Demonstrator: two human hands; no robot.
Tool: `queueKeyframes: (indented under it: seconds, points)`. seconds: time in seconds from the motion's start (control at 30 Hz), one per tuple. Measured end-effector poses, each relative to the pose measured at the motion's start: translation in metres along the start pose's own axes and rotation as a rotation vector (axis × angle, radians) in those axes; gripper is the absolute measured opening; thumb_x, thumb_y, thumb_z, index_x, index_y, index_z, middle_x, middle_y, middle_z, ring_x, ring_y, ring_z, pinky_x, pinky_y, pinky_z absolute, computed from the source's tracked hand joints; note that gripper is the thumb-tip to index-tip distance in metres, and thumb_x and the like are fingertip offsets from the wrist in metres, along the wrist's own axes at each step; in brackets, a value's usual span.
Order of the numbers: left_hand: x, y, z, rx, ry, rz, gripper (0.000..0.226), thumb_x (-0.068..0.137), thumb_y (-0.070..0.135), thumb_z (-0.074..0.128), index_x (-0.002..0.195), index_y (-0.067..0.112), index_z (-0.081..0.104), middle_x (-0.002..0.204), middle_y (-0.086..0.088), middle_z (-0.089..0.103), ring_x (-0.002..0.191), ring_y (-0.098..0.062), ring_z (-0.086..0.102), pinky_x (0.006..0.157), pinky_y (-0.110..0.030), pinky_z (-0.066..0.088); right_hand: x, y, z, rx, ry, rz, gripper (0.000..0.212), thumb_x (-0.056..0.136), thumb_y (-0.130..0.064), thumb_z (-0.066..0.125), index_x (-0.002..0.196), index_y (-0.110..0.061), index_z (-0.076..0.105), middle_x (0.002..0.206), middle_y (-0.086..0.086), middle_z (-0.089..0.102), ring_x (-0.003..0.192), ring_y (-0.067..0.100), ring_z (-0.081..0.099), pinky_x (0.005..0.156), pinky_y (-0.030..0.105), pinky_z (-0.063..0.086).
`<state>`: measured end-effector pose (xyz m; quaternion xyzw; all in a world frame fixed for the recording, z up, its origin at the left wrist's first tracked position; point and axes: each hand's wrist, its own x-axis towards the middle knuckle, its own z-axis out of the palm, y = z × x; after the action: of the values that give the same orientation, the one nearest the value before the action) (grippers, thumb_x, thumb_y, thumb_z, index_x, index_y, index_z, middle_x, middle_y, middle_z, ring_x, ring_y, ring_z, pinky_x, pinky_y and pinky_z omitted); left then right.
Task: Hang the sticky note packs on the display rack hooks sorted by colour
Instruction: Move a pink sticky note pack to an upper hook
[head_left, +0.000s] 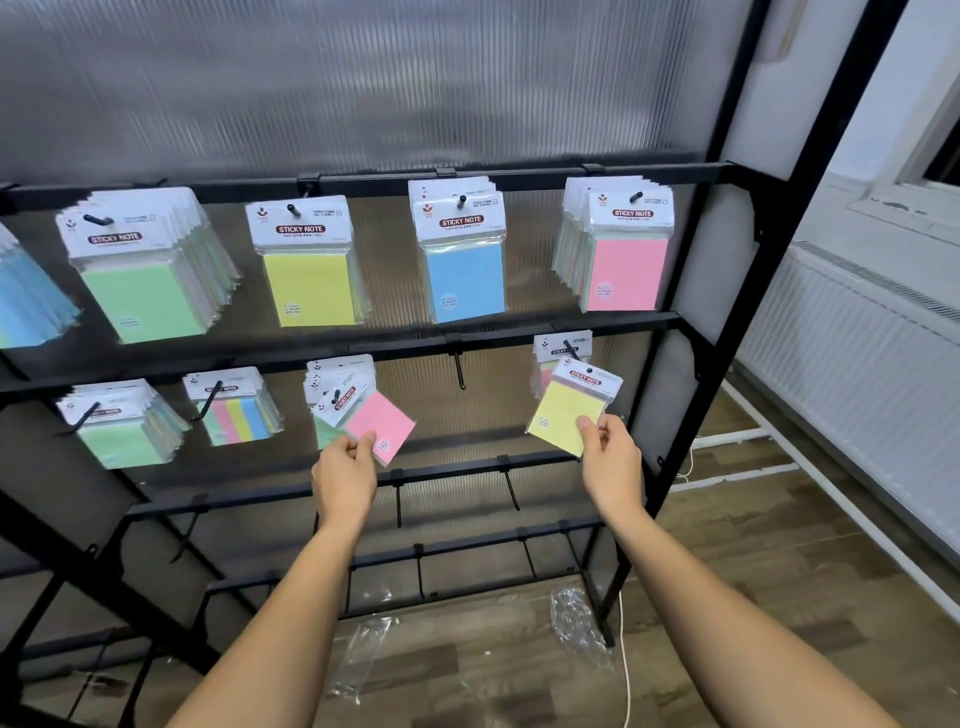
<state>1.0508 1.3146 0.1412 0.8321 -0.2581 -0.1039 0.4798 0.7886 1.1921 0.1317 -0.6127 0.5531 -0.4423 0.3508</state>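
Observation:
A black display rack (519, 174) carries sticky note packs on hooks. My left hand (345, 473) pinches the lower corner of a tilted pink pack (382, 423) whose header sits on a second-row hook with other packs (340, 374). My right hand (610, 457) pinches a yellow pack (569, 410) at its lower right corner, its header at the tip of the right second-row hook, in front of another pack (561, 345). The top row holds green (145, 293), yellow (309, 288), blue (465, 280) and pink (628, 273) stacks.
A bare hook (460, 371) hangs between the two held packs, and the lower bars carry several bare hooks (511, 491). A green stack (122, 441) and a multicolour pack (239, 418) hang at the lower left. Plastic wrappers (576, 621) lie on the wooden floor. A radiator (852, 358) stands at the right.

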Motion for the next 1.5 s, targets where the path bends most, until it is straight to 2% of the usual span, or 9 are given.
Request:
queueKeyframes:
  seconds: [0.2,0.47,0.57,0.67,0.77,0.9,1.13,1.37,1.5]
  points:
    - [-0.023,-0.008,-0.014,-0.021,0.014,0.037,0.044,0.098,0.033,0.054,0.060,0.012,0.048,0.061,-0.001,0.055,0.072,-0.027,0.049,0.058,-0.034,0.032,-0.023,-0.006,-0.005,0.006,-0.079,-0.104,0.020,0.100,-0.026,0.055,0.085,-0.013,0.053,0.071,-0.005,0.054,0.064,0.010,0.047,0.058,0.016,0.036]
    - [-0.050,-0.013,-0.034,-0.012,-0.123,0.230,0.032,0.098,0.028,0.056,0.073,0.008,0.059,0.068,-0.003,0.060,0.065,-0.019,0.049,0.058,-0.031,0.036,-0.048,-0.027,0.009,0.025,-0.215,-0.181,0.024,0.101,-0.030,0.055,0.080,-0.019,0.052,0.063,-0.009,0.047,0.058,0.006,0.040,0.057,0.024,0.032]
    - [-0.049,-0.019,-0.052,-0.048,-0.146,0.227,0.027,0.098,0.029,0.056,0.083,0.008,0.064,0.078,-0.006,0.066,0.073,-0.023,0.056,0.062,-0.031,0.037,-0.056,-0.041,0.021,0.038,-0.263,-0.219,0.024,0.100,-0.031,0.056,0.082,-0.015,0.054,0.063,-0.010,0.047,0.059,0.006,0.039,0.059,0.028,0.034]
    - [-0.042,-0.024,-0.069,-0.065,-0.129,0.207,0.027,0.097,0.029,0.056,0.084,0.007,0.064,0.079,-0.010,0.066,0.076,-0.029,0.057,0.062,-0.030,0.036,-0.065,-0.058,0.034,0.052,-0.321,-0.259,0.020,0.100,-0.030,0.055,0.088,-0.015,0.059,0.065,-0.010,0.051,0.059,0.002,0.043,0.058,0.021,0.036]
    - [-0.033,-0.022,-0.086,-0.073,-0.118,0.186,0.030,0.097,0.032,0.056,0.084,0.007,0.064,0.079,-0.010,0.066,0.077,-0.029,0.058,0.063,-0.030,0.038,-0.072,-0.081,0.048,0.094,-0.338,-0.326,0.021,0.100,-0.029,0.056,0.088,-0.012,0.059,0.064,-0.008,0.047,0.058,0.004,0.038,0.055,0.018,0.033]
    - [-0.022,-0.015,-0.108,-0.093,-0.116,0.230,0.033,0.098,0.036,0.055,0.088,0.006,0.064,0.079,-0.010,0.064,0.069,-0.023,0.053,0.065,-0.032,0.039,-0.080,-0.115,0.066,0.134,-0.370,-0.382,0.020,0.101,-0.031,0.053,0.092,-0.015,0.061,0.073,0.002,0.058,0.062,0.004,0.041,0.057,0.020,0.035]
    - [0.001,-0.004,-0.140,-0.080,-0.123,0.315,0.039,0.099,0.031,0.055,0.070,0.006,0.048,0.057,0.008,0.036,0.053,-0.008,0.030,0.054,-0.027,0.026,-0.085,-0.186,0.099,0.181,-0.302,-0.440,0.017,0.102,-0.028,0.052,0.089,-0.018,0.059,0.076,-0.002,0.062,0.064,0.004,0.049,0.057,0.016,0.036]
    - [0.026,0.000,-0.161,-0.078,-0.175,0.351,0.034,0.100,0.033,0.051,0.072,0.014,0.051,0.059,0.008,0.043,0.059,-0.011,0.046,0.060,-0.026,0.034,-0.070,-0.251,0.117,0.178,-0.205,-0.516,0.023,0.104,-0.029,0.048,0.095,-0.011,0.060,0.076,0.004,0.057,0.062,0.004,0.041,0.056,0.018,0.032]
    - [0.039,-0.008,-0.164,-0.073,-0.217,0.352,0.033,0.100,0.034,0.050,0.076,0.013,0.055,0.067,0.002,0.053,0.077,-0.002,0.053,0.069,-0.020,0.038,-0.061,-0.261,0.126,0.139,-0.173,-0.485,0.025,0.104,-0.033,0.047,0.093,-0.014,0.059,0.074,-0.001,0.054,0.062,0.004,0.041,0.057,0.021,0.033]
